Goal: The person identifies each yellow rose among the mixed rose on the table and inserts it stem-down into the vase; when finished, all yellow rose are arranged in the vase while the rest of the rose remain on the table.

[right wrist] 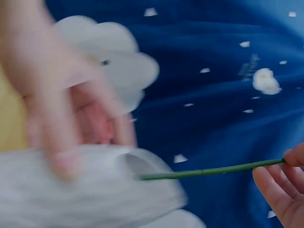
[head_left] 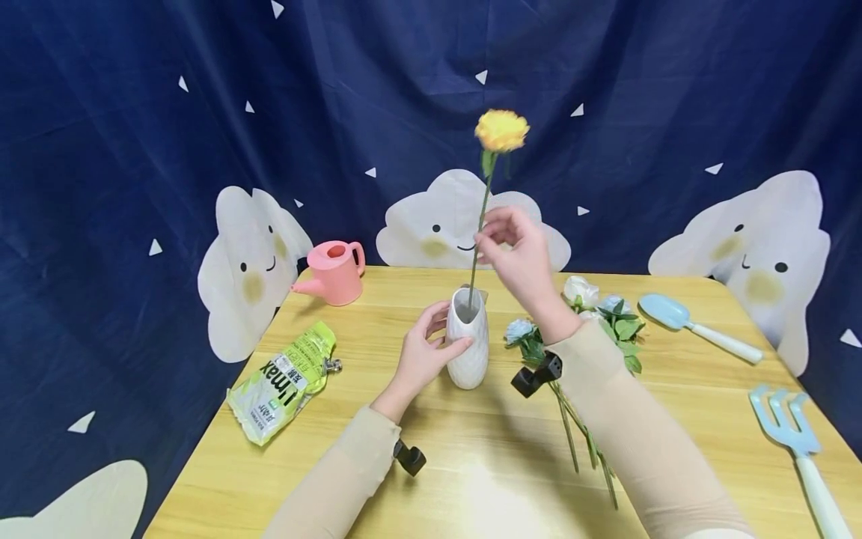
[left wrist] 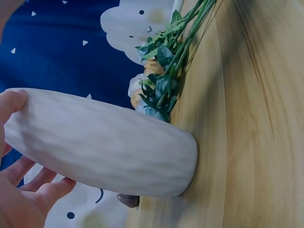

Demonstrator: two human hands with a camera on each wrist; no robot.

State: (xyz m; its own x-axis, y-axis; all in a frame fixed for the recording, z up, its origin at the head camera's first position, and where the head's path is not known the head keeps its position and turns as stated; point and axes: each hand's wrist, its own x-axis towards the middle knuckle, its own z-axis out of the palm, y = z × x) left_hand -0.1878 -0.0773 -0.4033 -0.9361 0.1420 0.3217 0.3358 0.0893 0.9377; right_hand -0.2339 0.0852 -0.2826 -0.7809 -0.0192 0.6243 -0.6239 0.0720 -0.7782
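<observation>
Wooden table (head_left: 471, 479), starry blue backdrop (head_left: 135, 112). White vase (head_left: 468, 340) upright mid-table, left hand (head_left: 424, 352) curled round its side from 9 o'clock. Right hand (head_left: 518, 251) pinches yellow rose (head_left: 501, 131) mid-stem; stem near vertical, bloom toward 12, lower end inside vase mouth. Loose flowers (head_left: 592, 314) lie at vase's 3 o'clock.

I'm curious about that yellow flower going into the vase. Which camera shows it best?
The head view: it shows the whole yellow flower, its stem pinched by the right hand and reaching into the white vase that the left hand holds. The right wrist view shows only a blurred stretch of green stem; the left wrist view shows none of it.
</observation>
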